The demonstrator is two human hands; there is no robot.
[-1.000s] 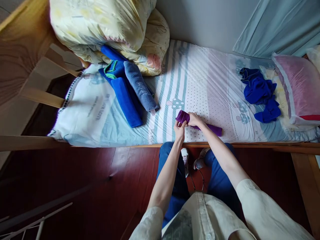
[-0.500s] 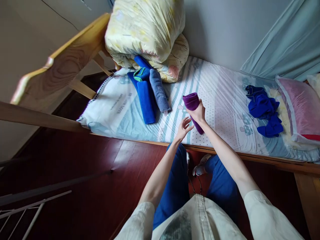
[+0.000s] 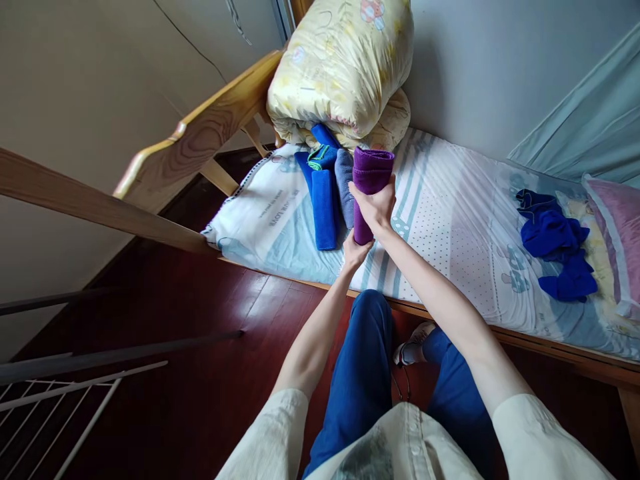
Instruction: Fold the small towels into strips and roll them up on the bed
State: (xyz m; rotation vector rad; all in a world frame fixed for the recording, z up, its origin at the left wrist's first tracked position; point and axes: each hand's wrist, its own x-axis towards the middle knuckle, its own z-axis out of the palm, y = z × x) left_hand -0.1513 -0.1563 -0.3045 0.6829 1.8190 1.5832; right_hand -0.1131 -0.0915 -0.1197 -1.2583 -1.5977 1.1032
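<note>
Now the rolled purple towel is off the mattress and held up on end, just beside the row of rolled towels at the far left of the bed. A second ago it lay flat across the near edge of the mattress, with both hands working at its left end; half a second ago the right hand alone had it raised in the middle of the bed. So the rolling looks finished and the towel has been carried left, toward the others.

The right hand grips the roll around its middle, fingers curled tight against the cloth and the thumb on the near side. The left hand sits under the roll's lower end, fingers bent up against it as a support; how firmly it presses I cannot tell.

Just left of the purple roll lie a grey rolled towel and a blue rolled towel, with a green-edged one at their far end, all against a folded yellow quilt. Well apart, at the right, loose blue cloths lie bunched near a pink pillow.
</note>
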